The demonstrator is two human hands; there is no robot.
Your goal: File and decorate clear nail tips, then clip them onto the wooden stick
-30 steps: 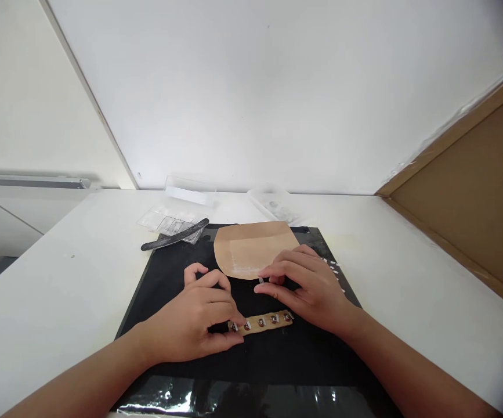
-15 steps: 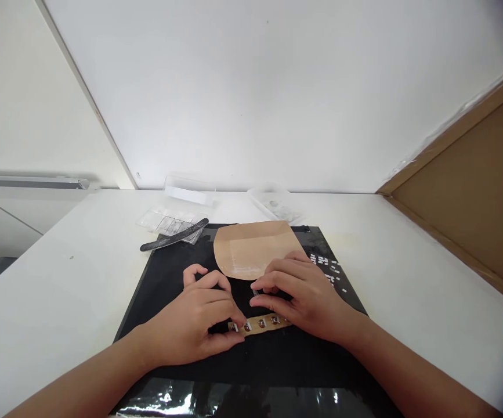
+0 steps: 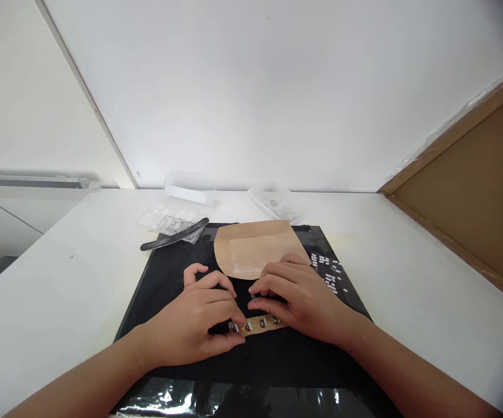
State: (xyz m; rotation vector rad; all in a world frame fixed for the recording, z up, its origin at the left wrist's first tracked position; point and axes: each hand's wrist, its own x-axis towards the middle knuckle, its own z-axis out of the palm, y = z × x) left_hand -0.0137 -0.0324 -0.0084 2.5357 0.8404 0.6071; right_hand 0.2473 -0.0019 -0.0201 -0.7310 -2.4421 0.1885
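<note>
On the black mat (image 3: pixel 168 278) lies a narrow tan strip (image 3: pixel 257 325) carrying a row of small dark studs with silvery bits. My left hand (image 3: pixel 194 325) pinches the strip's left end between thumb and fingers. My right hand (image 3: pixel 297 296) rests over the strip's right end, its fingertips pinched on a tiny pale piece just above the strip. Beyond both hands a tan, half-round sheet (image 3: pixel 255 247) lies flat on the mat.
Several tiny white pieces (image 3: pixel 329 273) are scattered on the mat right of my right hand. A dark nail file (image 3: pixel 175 235) and clear plastic trays (image 3: pixel 173 217) lie at the back left, a clear bag (image 3: pixel 275 203) at the back. A brown board (image 3: pixel 473 180) slopes along the right.
My right hand has slid left and down over the strip's right end, uncovering the scattered white pieces. My left hand and the strip have stayed put.
</note>
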